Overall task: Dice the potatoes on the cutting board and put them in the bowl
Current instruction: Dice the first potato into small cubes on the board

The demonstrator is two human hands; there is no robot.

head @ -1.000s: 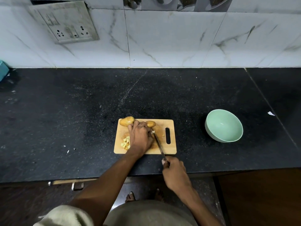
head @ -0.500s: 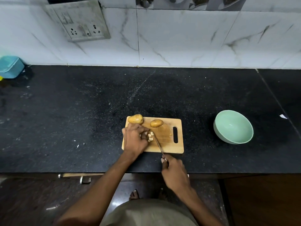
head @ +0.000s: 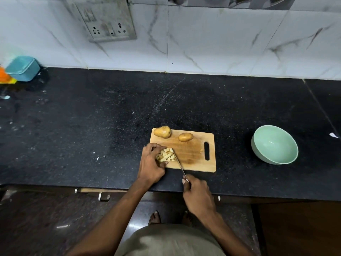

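Note:
A wooden cutting board (head: pixel 191 154) lies on the black counter. Two whole potatoes (head: pixel 162 132) (head: pixel 185 137) sit along its far edge. A pile of pale potato dice (head: pixel 166 155) lies on the board's left part. My left hand (head: pixel 150 165) cups the pile from the left, fingers curled over its far side and thumb at its near side. My right hand (head: pixel 198 194) grips the handle of a knife (head: pixel 178 163) off the board's near edge; its blade lies against the right side of the pile. The mint-green bowl (head: pixel 258 145) stands to the right, with nothing in it.
A white tiled wall with a socket plate (head: pixel 105 24) backs the counter. A teal box (head: pixel 23 68) and an orange item (head: pixel 4 76) stand at the far left. Small scraps (head: pixel 97 157) lie left of the board. A white scrap (head: pixel 333 134) lies beyond the bowl.
My left hand has slid from the middle of the board to its left side. The dice now show as one pile between that hand and the blade. The view has shifted.

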